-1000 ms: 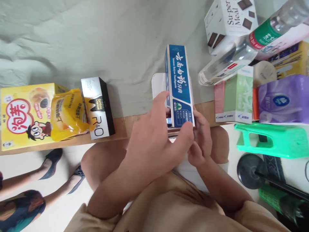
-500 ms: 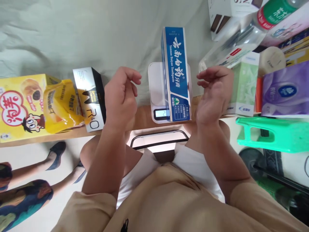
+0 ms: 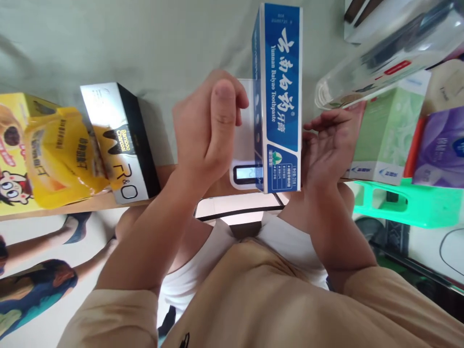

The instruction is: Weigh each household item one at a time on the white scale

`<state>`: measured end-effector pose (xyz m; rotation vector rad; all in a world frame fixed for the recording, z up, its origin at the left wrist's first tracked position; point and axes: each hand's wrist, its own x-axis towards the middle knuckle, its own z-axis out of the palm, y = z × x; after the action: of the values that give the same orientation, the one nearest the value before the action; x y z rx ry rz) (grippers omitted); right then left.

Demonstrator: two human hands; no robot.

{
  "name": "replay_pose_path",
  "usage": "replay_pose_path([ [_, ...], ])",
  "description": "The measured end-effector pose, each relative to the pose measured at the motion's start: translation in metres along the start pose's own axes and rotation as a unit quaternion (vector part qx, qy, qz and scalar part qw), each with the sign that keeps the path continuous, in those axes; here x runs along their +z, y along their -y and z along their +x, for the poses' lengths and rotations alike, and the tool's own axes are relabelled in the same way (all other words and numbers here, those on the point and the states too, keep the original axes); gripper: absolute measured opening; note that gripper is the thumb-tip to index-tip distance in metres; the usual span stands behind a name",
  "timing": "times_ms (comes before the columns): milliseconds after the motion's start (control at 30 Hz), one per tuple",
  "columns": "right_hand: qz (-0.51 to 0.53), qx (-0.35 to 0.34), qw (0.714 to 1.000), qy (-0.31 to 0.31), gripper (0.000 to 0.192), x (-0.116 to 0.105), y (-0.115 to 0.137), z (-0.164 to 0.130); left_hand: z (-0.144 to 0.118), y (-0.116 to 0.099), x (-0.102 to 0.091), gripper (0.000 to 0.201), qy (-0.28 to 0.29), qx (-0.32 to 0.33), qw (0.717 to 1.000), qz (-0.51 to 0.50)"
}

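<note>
A blue toothpaste box [image 3: 281, 96] lies lengthwise on a small white scale [image 3: 245, 140], whose lit display faces me at the table's near edge. My left hand [image 3: 208, 130] hovers just left of the box with loosely curled fingers and the thumb up, holding nothing. To the right of the box is my right hand [image 3: 326, 152], palm turned toward it and fingers spread, empty. I cannot tell whether it touches the box.
A black-and-white box [image 3: 116, 140], a yellow pouch [image 3: 61, 150] and a yellow carton [image 3: 10, 179] lie to the left. At right are a clear bottle [image 3: 377, 67], green [image 3: 384, 135] and purple [image 3: 442, 150] tissue packs, and a green stool [image 3: 409, 208]. Another person's legs [image 3: 36, 285] are bottom left.
A second ago both hands held the toothpaste box's near end on the scale. They let go and drew apart; now both hover empty on either side of it, and the view has closed in.
</note>
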<state>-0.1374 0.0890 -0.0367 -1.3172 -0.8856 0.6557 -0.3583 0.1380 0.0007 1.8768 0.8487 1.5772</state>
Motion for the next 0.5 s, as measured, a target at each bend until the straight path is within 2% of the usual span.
replay_pose_path([
  [133, 0.003, -0.006, 1.000, -0.023, 0.025, 0.0017, -0.0047, -0.0002, 0.0038, -0.0004, -0.0016, 0.051, 0.013, 0.085, 0.993, 0.081],
  [200, 0.002, -0.018, 1.000, -0.020, 0.022, 0.0024, -0.0060, -0.0009, 0.0034, -0.0007, -0.0021, 0.054, -0.015, 0.067, 0.994, 0.084],
  [300, 0.003, -0.035, 0.999, -0.008, 0.022, 0.0031, -0.0067, -0.0020, 0.0012, 0.0012, -0.0010, 0.038, -0.034, 0.010, 0.998, 0.047],
  [367, 0.000, -0.040, 0.999, -0.004, 0.023, 0.0033, -0.0074, -0.0029, -0.0002, 0.0038, -0.0001, 0.029, -0.030, 0.004, 0.999, 0.032],
  [433, -0.009, -0.051, 0.999, 0.002, 0.026, 0.0027, -0.0088, -0.0041, -0.0013, 0.0053, 0.0008, 0.028, -0.014, 0.024, 0.999, 0.029],
  [500, -0.037, -0.065, 0.997, 0.009, 0.029, 0.0010, -0.0104, -0.0058, -0.0025, 0.0042, 0.0023, 0.029, 0.005, 0.010, 0.999, 0.039],
])
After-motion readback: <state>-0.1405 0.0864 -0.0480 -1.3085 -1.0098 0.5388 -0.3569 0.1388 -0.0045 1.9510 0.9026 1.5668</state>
